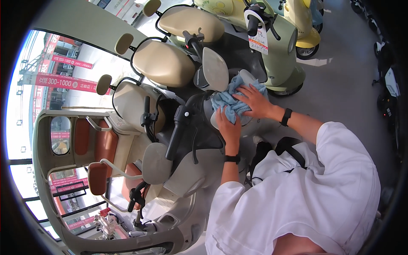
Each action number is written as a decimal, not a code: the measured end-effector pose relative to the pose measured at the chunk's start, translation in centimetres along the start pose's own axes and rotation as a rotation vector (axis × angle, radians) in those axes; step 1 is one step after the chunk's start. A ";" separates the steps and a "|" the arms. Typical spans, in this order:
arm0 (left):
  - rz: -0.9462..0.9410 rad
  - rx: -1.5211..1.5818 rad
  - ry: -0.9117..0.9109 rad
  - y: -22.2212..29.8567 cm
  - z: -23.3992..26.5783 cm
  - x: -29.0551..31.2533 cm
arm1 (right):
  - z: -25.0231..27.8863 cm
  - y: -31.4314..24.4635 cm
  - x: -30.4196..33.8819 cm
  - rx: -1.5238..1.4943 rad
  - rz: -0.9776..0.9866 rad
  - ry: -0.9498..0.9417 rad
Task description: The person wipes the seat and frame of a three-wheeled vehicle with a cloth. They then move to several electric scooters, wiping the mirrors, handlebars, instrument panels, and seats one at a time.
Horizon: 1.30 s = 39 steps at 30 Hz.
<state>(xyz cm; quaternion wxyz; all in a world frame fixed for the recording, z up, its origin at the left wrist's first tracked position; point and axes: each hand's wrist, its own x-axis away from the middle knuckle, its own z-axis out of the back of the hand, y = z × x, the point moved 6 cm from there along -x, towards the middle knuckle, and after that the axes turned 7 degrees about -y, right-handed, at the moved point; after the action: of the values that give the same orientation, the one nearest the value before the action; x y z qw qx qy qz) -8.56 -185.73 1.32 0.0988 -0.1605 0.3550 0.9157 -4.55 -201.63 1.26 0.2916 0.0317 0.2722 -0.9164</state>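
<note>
A crumpled light-blue cloth (pixel 229 100) lies bunched on the front of a grey scooter, beside its handlebar. My right hand (pixel 256 101) presses on the cloth's right side, its fingers curled into the folds. At the near edge my left hand (pixel 229 127) holds the cloth against the same scooter. A black band circles each of my wrists. Left of the hands is the scooter's black handlebar grip (pixel 174 142) with its brake lever. One pale oval mirror (pixel 214 69) stands behind the cloth, and another mirror (pixel 156 163) is nearer on the left.
Several scooters with beige seats (pixel 163 65) stand close together in a row. A green scooter (pixel 278 59) carries a hanging paper tag (pixel 256 36). To the left is a cabin vehicle with brown seats (pixel 106 144) before large windows. Grey floor (pixel 331 80) extends on the right.
</note>
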 end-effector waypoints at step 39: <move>0.346 -0.303 -0.004 8.6 -9.3 -6.0 | 1.4 12.7 1.4 -0.479 0.074 -0.193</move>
<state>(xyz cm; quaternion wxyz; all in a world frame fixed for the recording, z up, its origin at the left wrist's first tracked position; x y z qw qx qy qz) -3.40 -198.70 2.36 -0.0840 -0.1086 0.2357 0.9621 1.47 -211.76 -3.98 0.3489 -0.1159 0.4511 -0.8132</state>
